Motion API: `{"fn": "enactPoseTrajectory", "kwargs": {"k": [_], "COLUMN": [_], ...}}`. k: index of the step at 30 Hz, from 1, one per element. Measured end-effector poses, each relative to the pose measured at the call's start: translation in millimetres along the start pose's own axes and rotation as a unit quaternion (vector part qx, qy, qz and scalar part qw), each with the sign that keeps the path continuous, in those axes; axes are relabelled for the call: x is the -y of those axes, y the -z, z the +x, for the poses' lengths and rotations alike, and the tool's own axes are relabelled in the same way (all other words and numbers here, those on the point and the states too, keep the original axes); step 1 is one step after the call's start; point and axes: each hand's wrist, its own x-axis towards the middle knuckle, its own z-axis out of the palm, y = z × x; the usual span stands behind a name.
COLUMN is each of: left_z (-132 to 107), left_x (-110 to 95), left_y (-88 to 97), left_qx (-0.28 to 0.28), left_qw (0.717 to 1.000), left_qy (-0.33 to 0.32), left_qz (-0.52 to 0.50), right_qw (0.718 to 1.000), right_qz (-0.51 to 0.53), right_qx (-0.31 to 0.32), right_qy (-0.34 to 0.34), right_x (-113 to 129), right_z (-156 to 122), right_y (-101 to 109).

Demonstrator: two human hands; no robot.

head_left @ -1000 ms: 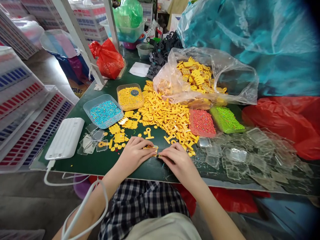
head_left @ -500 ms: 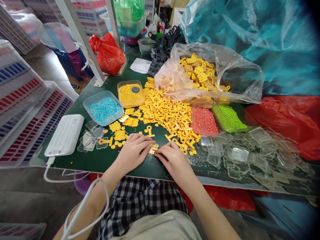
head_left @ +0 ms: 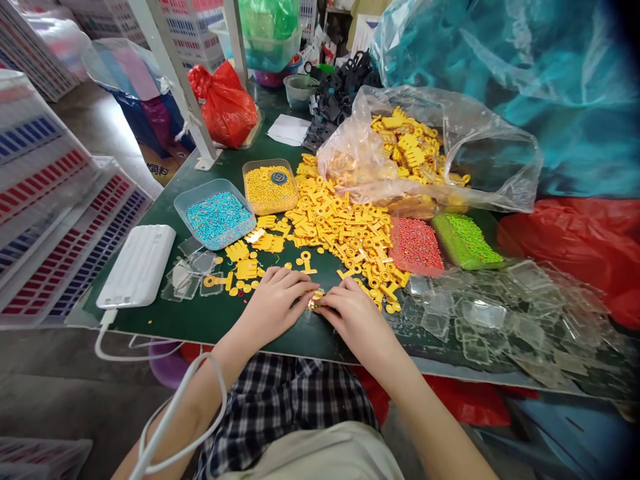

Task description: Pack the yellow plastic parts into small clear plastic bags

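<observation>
Between my fingertips, low over the green tabletop, is a small yellow plastic piece (head_left: 316, 298) with coloured bits on it; most of it is covered. My left hand (head_left: 280, 300) grips it from the left with thumb and fingers together. From the other side my right hand (head_left: 353, 307) pinches at its right edge. Just beyond the hands lie a loose yellow ring-ended part (head_left: 307, 263), a yellow slotted piece (head_left: 247, 269) and several small yellow discs. A large heap of yellow ring-ended parts (head_left: 340, 230) spreads behind them.
Trays of blue beads (head_left: 217, 217), yellow beads (head_left: 270, 187), red beads (head_left: 417, 243) and green beads (head_left: 467, 240) ring the heap. Clear plastic squares (head_left: 480, 313) pile up at right. A cabled white power bank (head_left: 136, 267) lies left. Behind stands a bag of yellow parts (head_left: 410, 147).
The whole view has shifted slightly, so the table appears a little further right. Both hands stay together at the small yellow piece, with only slight finger movement.
</observation>
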Motion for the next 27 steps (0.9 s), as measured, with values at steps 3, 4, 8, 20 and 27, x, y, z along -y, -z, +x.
{"fn": "enactPoseTrajectory", "kwargs": {"k": [3, 4, 8, 20, 27], "left_z": [-0.3, -0.3, 0.1, -7.2, -7.7], "left_x": [0.3, 0.4, 0.8, 0.5, 1.0], "left_y": [0.2, 0.2, -0.4, 15.3, 13.6], "left_qx": [-0.001, -0.003, -0.008, -0.018, 0.048], "left_qw": [1.000, 1.000, 1.000, 0.997, 0.998], "left_qy": [0.001, 0.000, -0.003, -0.008, -0.020], "left_qz": [-0.003, -0.004, -0.001, -0.068, -0.039], "right_qw": [1.000, 1.000, 1.000, 0.996, 0.994], "right_qz": [0.002, 0.002, 0.007, 0.053, 0.082], "right_qx": [0.005, 0.007, 0.004, -0.066, -0.069], "right_qy": [-0.003, -0.006, -0.015, -0.016, -0.007], "right_x": [0.0, 0.2, 0.8, -12.6, -15.0], "right_z": [0.2, 0.1, -0.4, -17.2, -33.5], "right_y": [0.5, 0.6, 0.7, 4.5, 0.3]}}
